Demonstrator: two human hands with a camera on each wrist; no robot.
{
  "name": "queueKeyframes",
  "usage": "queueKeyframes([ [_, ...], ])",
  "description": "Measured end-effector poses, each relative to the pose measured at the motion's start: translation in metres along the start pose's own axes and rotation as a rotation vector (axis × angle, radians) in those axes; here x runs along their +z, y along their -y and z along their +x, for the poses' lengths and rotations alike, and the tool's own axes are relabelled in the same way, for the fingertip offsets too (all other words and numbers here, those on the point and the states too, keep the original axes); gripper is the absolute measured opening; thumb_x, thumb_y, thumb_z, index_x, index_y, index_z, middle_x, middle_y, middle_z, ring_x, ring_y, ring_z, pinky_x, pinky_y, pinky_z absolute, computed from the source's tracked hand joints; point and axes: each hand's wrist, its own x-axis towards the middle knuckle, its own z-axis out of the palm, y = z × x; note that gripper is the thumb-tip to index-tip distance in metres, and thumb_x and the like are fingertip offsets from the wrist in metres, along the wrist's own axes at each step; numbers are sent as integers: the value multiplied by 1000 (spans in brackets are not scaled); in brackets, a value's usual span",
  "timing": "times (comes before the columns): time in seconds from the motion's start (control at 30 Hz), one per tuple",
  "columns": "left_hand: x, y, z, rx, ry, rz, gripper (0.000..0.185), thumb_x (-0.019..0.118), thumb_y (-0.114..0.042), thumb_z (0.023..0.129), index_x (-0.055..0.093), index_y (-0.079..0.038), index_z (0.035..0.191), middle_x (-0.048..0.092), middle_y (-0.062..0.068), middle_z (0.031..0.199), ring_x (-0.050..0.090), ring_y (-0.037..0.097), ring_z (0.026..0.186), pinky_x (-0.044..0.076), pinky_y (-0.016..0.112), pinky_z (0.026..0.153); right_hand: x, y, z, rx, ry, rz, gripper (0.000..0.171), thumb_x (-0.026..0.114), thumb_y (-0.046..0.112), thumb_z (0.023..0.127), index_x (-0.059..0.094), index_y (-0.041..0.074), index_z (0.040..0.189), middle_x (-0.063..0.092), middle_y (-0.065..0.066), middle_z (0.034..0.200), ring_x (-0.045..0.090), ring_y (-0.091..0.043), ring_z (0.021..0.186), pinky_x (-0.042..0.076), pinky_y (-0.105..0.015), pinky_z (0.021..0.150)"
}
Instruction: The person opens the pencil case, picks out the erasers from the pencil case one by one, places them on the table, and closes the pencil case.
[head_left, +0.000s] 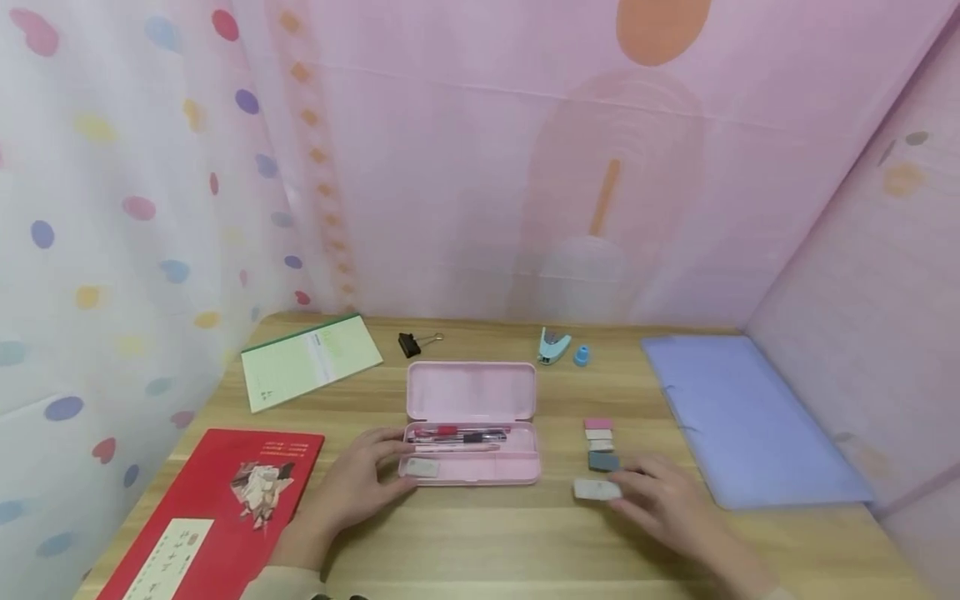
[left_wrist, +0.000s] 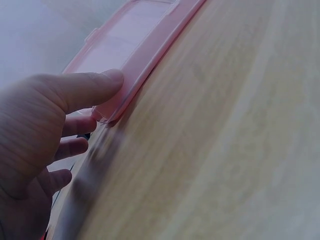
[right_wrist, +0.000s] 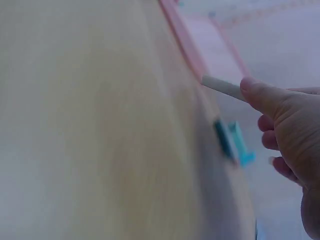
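Note:
An open pink pencil case (head_left: 472, 392) stands mid-table, its lid tilted back. My left hand (head_left: 366, 475) holds its left end, thumb at the front corner and fingers at the far side, as the left wrist view also shows with the case (left_wrist: 137, 65). Several pens (head_left: 465, 435) lie in the long compartment, and a whitish eraser (head_left: 422, 467) lies in the front left one. To the right, my right hand (head_left: 660, 500) pinches a flat whitish eraser (head_left: 596, 490) between thumb and fingers. The right wrist view shows this eraser (right_wrist: 223, 87) edge-on. Just beyond it lies a dark blue-grey eraser (head_left: 603, 461).
Two white erasers (head_left: 599, 440) and a pink eraser (head_left: 597, 423) line up behind. Further back are a black binder clip (head_left: 408, 344), a light-blue stapler-like tool (head_left: 552, 347) and a blue cone-shaped piece (head_left: 582, 356). A green notebook (head_left: 311, 362), red book (head_left: 217, 500) and blue folder (head_left: 757, 421) flank them.

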Motion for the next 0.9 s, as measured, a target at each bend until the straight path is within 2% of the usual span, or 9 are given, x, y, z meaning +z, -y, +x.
queueKeyframes([
  [0.07, -3, 2, 0, -3, -3, -1, 45, 80, -42, 75, 70, -23, 115, 54, 0, 136, 46, 28, 127, 40, 54, 103, -3, -6, -13, 45, 17, 2, 31, 84, 28, 72, 75, 17, 100, 63, 10, 94, 59, -5, 82, 52, -18, 71],
  [0.17, -4, 5, 0, -6, 1, -3, 46, 79, -45, 76, 70, -22, 115, 53, 0, 136, 46, 28, 127, 40, 55, 103, -6, -11, -25, 124, 88, -13, 31, 84, 29, 73, 75, 18, 100, 64, 12, 93, 59, -4, 81, 53, -22, 69],
  [0.27, -3, 5, -1, -22, 6, -7, 46, 79, -46, 76, 70, -23, 115, 54, 0, 135, 46, 27, 127, 41, 55, 102, -5, -14, -26, 202, 175, -46, 28, 81, 34, 77, 75, 19, 100, 64, 12, 94, 59, -5, 83, 55, -29, 70],
  [0.37, -2, 2, 0, -32, 17, -8, 46, 80, -45, 76, 70, -23, 116, 54, 0, 135, 46, 27, 127, 41, 55, 102, -3, -15, -23, 248, 214, -65, 27, 79, 35, 79, 75, 20, 101, 63, 12, 94, 58, -5, 83, 55, -29, 70],
  [0.7, -2, -3, 4, 5, 12, -7, 47, 79, -44, 76, 70, -21, 117, 54, 1, 135, 45, 27, 128, 40, 54, 103, 0, -16, -22, 304, 193, -82, 24, 82, 34, 75, 76, 21, 94, 60, 14, 91, 55, -2, 80, 53, -25, 67],
  [0.9, -2, 0, 1, -26, 22, -13, 48, 79, -45, 76, 70, -21, 117, 53, 1, 136, 45, 28, 128, 40, 54, 103, 4, -21, -20, 297, 156, -45, 23, 83, 29, 74, 76, 18, 94, 59, 14, 86, 48, 1, 73, 48, -20, 61],
])
